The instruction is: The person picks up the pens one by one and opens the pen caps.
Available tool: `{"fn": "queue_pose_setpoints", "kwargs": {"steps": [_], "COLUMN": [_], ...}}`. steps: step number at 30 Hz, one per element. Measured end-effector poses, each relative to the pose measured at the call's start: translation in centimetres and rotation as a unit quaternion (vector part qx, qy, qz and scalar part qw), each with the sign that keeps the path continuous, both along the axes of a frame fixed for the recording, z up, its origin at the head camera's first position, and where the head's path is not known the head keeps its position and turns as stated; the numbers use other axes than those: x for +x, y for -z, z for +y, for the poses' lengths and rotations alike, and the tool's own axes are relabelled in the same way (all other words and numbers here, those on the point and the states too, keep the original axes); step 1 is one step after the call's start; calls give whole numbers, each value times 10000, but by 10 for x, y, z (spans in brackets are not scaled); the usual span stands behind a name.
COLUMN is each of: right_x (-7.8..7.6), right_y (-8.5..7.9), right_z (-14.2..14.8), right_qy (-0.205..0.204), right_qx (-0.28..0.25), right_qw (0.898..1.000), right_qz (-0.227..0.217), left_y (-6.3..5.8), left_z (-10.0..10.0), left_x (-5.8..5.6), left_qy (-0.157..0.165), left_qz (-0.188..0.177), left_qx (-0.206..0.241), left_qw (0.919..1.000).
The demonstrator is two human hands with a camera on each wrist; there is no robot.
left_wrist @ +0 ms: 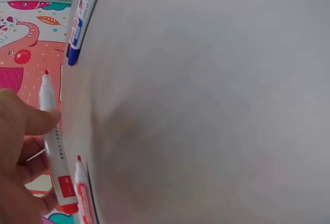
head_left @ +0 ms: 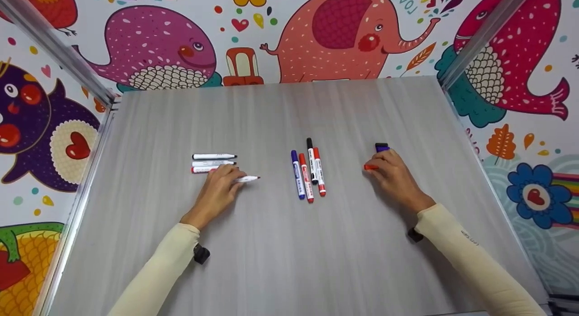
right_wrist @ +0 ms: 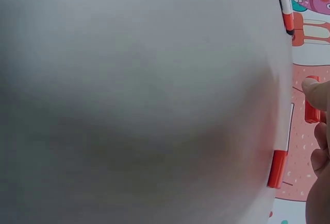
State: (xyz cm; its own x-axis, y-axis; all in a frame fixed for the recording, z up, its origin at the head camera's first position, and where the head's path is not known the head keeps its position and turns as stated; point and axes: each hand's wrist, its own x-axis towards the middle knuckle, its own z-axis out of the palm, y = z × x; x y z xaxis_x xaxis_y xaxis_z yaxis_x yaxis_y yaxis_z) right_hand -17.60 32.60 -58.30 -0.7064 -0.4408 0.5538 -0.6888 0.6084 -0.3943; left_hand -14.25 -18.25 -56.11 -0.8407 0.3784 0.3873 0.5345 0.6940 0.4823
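Observation:
My left hand [head_left: 218, 189] grips an uncapped red marker [left_wrist: 55, 136], its bare tip pointing away from the fingers and its red end at the bottom in the left wrist view. Just beyond that hand, two uncapped white markers [head_left: 214, 156] lie side by side with an uncapped red marker [head_left: 201, 170], partly covered by the fingers. Across the table, my right hand [head_left: 392, 175] pinches a red cap [right_wrist: 312, 100] between thumb and fingers. Beside it lie a black cap [head_left: 381, 145], a blue cap [head_left: 382, 149] and another red cap [right_wrist: 277, 170] on the table.
Between the hands, a blue marker [head_left: 297, 174], a red marker [head_left: 306, 178], a black marker [head_left: 312, 160] and a second red marker [head_left: 319, 171] lie capped in a row. Printed walls and metal posts border the grey table [head_left: 271, 252].

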Motion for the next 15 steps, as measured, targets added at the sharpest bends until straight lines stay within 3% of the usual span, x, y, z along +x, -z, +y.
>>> {"fn": "queue_pose_setpoints", "kwargs": {"steps": [6,15], "right_x": [1,0], "right_y": [2,6], "right_z": [6,14], "right_qy": [81,200], "right_qx": [-35,-57], "right_qw": [9999,9998], "right_qz": [-66,35], "left_y": [6,12], "left_z": [-18,-29], "left_x": [0,3], "left_qy": [44,-144], "left_qz": [266,306], "left_qx": [222,-96], "left_qw": [9994,9994]}}
